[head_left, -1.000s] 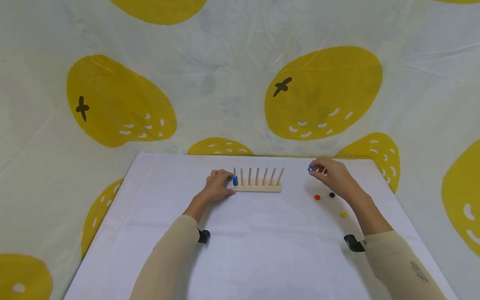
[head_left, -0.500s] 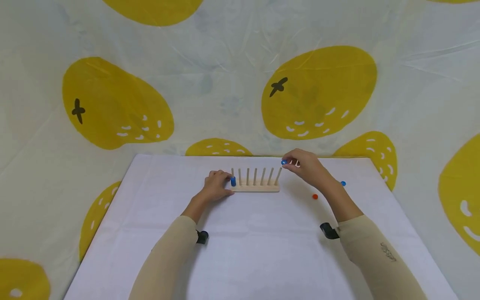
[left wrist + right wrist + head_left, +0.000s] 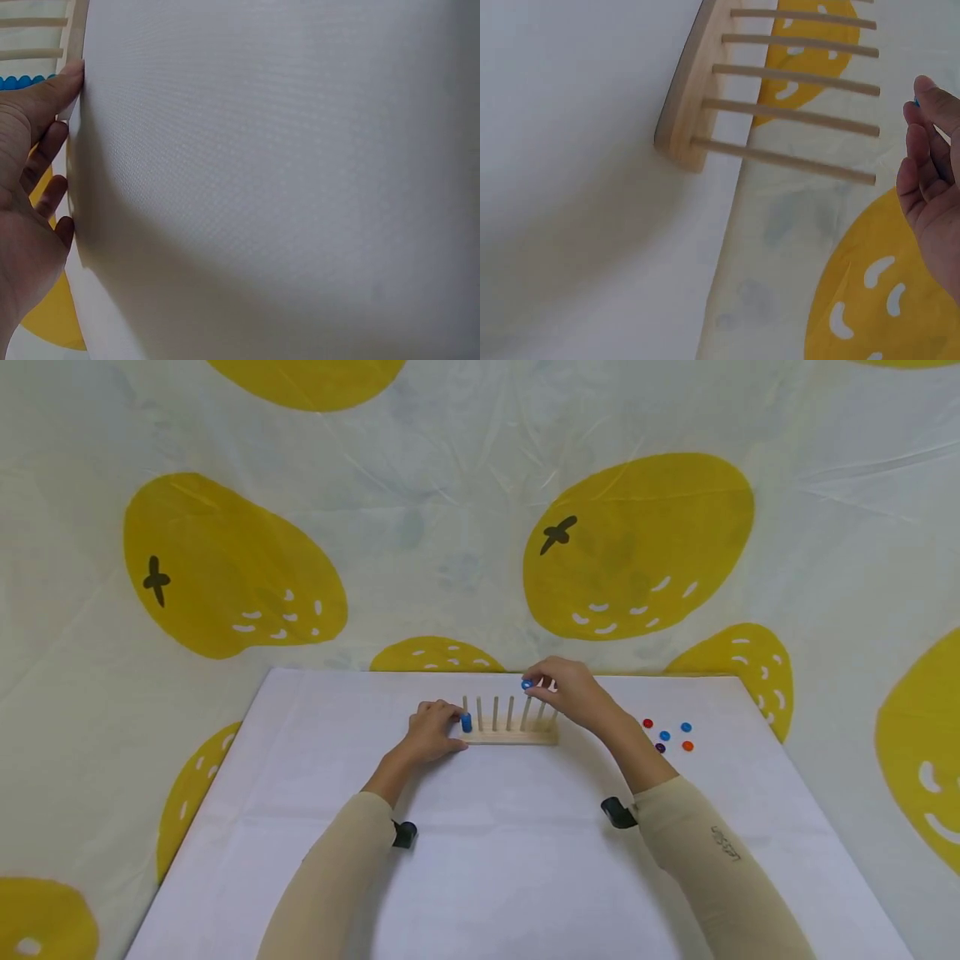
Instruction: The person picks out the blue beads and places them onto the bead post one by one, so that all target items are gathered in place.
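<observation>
Since half a second ago, your right hand point(image 3: 572, 691) has shifted toward nine o'clock, pinching a blue bead point(image 3: 527, 684) just above the fifth peg point(image 3: 526, 715) of the wooden rack point(image 3: 495, 737), counted from its nine-o'clock end, and partly hiding the last two pegs point(image 3: 541, 713). At the rack's three o'clock, past your right forearm point(image 3: 639, 757), five loose beads point(image 3: 665, 736) in red, purple, orange and blue lie on the white table point(image 3: 495, 877), while your left hand point(image 3: 431, 731) grips the rack's nine-o'clock end beside a blue stack point(image 3: 467, 722). The pinched bead looks small and round, with a pale middle.
</observation>
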Available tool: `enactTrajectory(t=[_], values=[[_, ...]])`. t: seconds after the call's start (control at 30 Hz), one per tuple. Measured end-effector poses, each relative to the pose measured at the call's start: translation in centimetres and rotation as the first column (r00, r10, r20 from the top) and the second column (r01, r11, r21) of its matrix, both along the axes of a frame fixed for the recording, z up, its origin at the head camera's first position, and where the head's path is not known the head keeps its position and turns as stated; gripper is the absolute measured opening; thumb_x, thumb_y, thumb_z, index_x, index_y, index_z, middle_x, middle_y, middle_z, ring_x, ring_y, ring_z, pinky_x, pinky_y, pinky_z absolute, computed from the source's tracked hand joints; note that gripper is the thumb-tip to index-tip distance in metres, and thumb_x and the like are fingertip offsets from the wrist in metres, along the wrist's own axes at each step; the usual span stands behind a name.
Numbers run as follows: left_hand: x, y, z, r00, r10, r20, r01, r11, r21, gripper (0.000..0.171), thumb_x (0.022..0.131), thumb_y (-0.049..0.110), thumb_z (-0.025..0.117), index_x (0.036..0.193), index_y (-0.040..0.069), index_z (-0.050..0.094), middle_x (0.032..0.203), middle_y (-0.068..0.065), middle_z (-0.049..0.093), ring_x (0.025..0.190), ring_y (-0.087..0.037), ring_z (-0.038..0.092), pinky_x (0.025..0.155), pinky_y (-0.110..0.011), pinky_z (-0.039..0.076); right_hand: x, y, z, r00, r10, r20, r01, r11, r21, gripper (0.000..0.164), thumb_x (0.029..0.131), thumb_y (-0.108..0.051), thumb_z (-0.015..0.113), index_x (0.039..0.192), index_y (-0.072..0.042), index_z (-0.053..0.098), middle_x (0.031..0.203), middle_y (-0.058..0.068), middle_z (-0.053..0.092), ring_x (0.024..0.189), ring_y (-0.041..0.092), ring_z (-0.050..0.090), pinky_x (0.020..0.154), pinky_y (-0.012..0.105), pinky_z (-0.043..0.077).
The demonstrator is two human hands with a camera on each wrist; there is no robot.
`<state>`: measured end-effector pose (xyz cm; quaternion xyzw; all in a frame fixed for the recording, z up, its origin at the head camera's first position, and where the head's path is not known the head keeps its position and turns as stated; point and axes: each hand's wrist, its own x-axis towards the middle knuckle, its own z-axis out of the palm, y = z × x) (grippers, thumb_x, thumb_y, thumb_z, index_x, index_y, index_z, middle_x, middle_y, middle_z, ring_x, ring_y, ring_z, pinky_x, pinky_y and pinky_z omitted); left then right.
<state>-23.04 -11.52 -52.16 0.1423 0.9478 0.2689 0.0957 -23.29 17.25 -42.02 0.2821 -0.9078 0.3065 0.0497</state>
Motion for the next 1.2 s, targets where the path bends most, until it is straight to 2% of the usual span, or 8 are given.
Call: enactTrajectory(t=[0.3,0.6,1.07,1.2], values=[[-0.2,-0.1,-0.1,1.0,-0.007,-0.001,0.007,1.0,-0.006,0.058,0.086,0.03,0.086,0.136,0.012,0.064,0.135,-0.007,0.062,0.14,-0.034,0.039,0.115,-0.057,0.032,-0.6,-3.5,0.2,0.998,0.039,0.051,-0.038,0.999,-0.032,0.019,0.094,-0.015,0.076,0.111,-0.007,0.073,0.104,0.005,0.074,0.092,0.021,0.067,0.084,0.039,0.057],[-0.4,-0.1,-0.1,1.0,-0.017,-0.001,0.017,1.0,-0.022,0.059,0.086,0.031,0.085,0.137,0.012,0.063,0.133,-0.007,0.062,0.14,-0.036,0.039,0.113,-0.058,0.032,-1.6,-6.5,-0.3,0.994,0.078,0.078,-0.08,0.997,0.022,0.022,0.096,-0.018,0.075,0.114,-0.006,0.074,0.102,0.004,0.075,0.093,0.019,0.067,0.084,0.034,0.057],[-0.6,-0.3,-0.5,1.0,-0.026,-0.009,0.026,0.999,-0.026,0.059,0.086,0.033,0.086,0.136,0.012,0.064,0.132,-0.006,0.062,0.139,-0.035,0.04,0.112,-0.058,0.033,-1.6,-8.7,-0.9,0.989,0.12,0.087,-0.123,0.992,0.03,0.021,0.096,-0.019,0.075,0.113,-0.007,0.074,0.101,0.004,0.075,0.092,0.017,0.068,0.083,0.031,0.057],[-0.5,-0.4,-0.4,1.0,-0.031,-0.007,0.031,0.999,-0.015,0.059,0.086,0.032,0.086,0.137,0.012,0.064,0.133,-0.007,0.062,0.139,-0.035,0.04,0.111,-0.058,0.033,-1.5,-9.0,-1.1,0.985,0.131,0.116,-0.136,0.99,0.037,0.021,0.096,-0.018,0.075,0.114,-0.007,0.074,0.102,0.004,0.075,0.092,0.017,0.068,0.084,0.031,0.057]])
